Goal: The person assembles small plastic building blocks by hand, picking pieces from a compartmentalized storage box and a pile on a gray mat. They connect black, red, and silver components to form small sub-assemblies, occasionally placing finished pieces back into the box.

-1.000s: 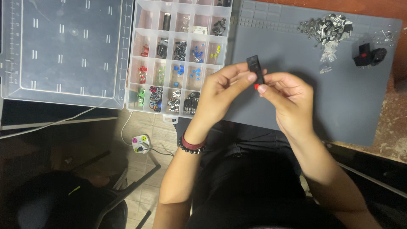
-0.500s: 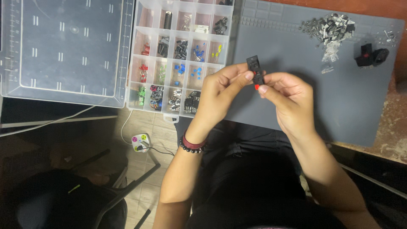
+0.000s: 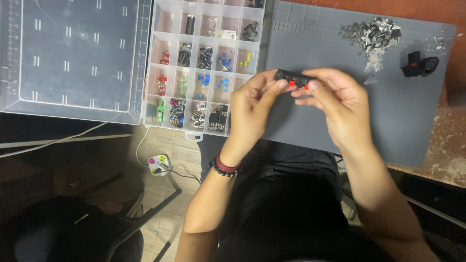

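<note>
Both of my hands hold one small black part with red tabs (image 3: 291, 77) above the grey work mat (image 3: 388, 121). My left hand (image 3: 250, 109) pinches its left end with thumb and fingertips. My right hand (image 3: 337, 104) grips its right end, the thumb pressing near a red tab. The part lies roughly level between them. A beaded bracelet sits on my left wrist.
A clear compartment box (image 3: 204, 68) of small coloured components lies left of the mat, its open lid (image 3: 73, 58) further left. A pile of small metal and clear parts (image 3: 374, 36) and a black-and-red part (image 3: 418, 65) rest at the mat's far right. Cables and a plug lie on the floor below.
The black part has turned from upright to roughly level between my fingers. Both hands stay in the same place over the mat.
</note>
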